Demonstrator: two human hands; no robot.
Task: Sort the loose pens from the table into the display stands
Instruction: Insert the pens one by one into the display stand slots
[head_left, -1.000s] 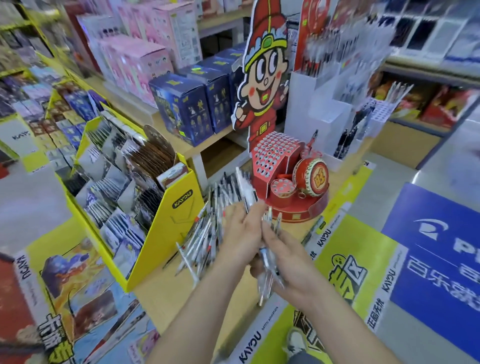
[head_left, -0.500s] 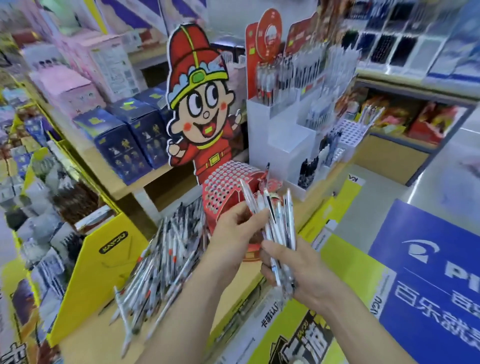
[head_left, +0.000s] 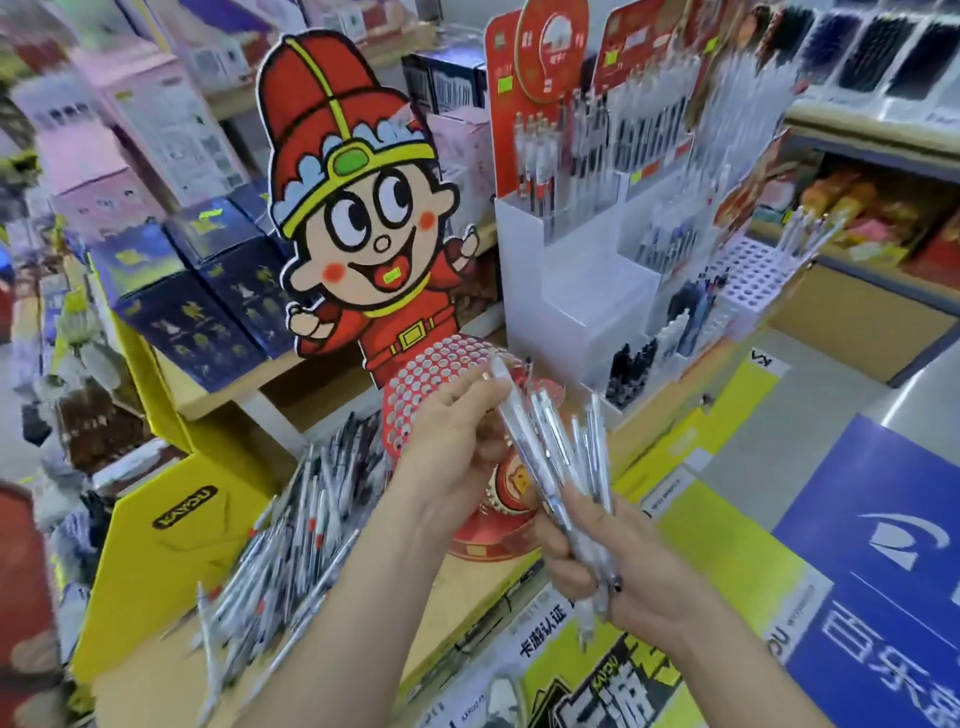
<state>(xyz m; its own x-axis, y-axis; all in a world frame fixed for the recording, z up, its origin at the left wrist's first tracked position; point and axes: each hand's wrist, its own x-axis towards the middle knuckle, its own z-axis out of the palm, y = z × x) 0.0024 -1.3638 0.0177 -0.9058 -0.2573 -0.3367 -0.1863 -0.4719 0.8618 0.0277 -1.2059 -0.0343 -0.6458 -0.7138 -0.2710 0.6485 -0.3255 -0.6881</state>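
Observation:
My right hand (head_left: 613, 556) grips a fanned bundle of several clear pens (head_left: 566, 457) by their lower ends. My left hand (head_left: 452, 436) pinches one pen of that bundle near its top, in front of the red display stand (head_left: 436, 364) with its grid of round holes. A big heap of loose pens (head_left: 291, 525) lies on the wooden table (head_left: 452, 613) to the left of my arms. A white tiered pen stand (head_left: 576, 291) with several pens upright in it rises behind the red one.
A cartoon cut-out figure (head_left: 358, 218) stands behind the red stand. A yellow cardboard display (head_left: 171, 540) sits to the left of the heap, dark blue boxes (head_left: 197, 301) on the shelf behind. A white perforated pen holder (head_left: 748, 280) stands at the right.
The view has swung up and closer to the stands. Both hands have risen with the bundle, which has fanned wider, and my left hand now pinches one pen near its top.

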